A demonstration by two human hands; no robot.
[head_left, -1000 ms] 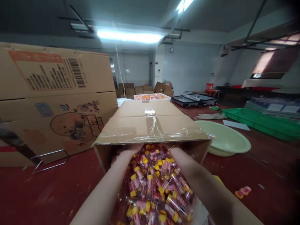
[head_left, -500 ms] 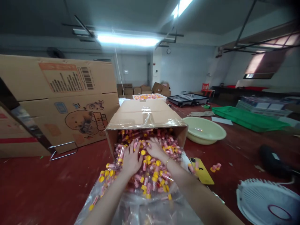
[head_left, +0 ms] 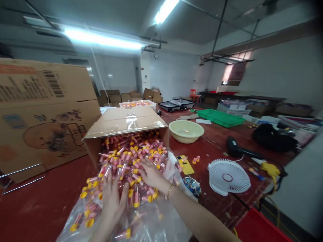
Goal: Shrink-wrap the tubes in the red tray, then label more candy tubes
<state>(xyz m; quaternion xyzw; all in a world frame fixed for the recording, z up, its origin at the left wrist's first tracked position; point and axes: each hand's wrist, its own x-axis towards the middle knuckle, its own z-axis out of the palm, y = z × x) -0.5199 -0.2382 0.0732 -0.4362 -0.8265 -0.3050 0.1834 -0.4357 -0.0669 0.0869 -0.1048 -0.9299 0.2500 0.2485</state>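
A cardboard box (head_left: 126, 121) lies on its side on the red table, its mouth facing me. Several small pink tubes with yellow caps (head_left: 127, 158) spill out of it onto a clear plastic bag (head_left: 151, 223). My left hand (head_left: 112, 198) lies flat on the pile near the front, fingers spread. My right hand (head_left: 151, 174) rests on the tubes a little farther in, fingers stretched out, with a thin bracelet at the wrist. Neither hand grips anything.
A large printed carton (head_left: 42, 111) stands at the left. To the right of the box sit a pale green basin (head_left: 186, 131), a yellow phone (head_left: 185, 164), a white fan (head_left: 228, 176), a black tool (head_left: 237, 149) and a green tray (head_left: 220, 117).
Both hands have drawn back from inside the box toward me, dragging tubes out onto the plastic bag. The view has swung right and pulled back.
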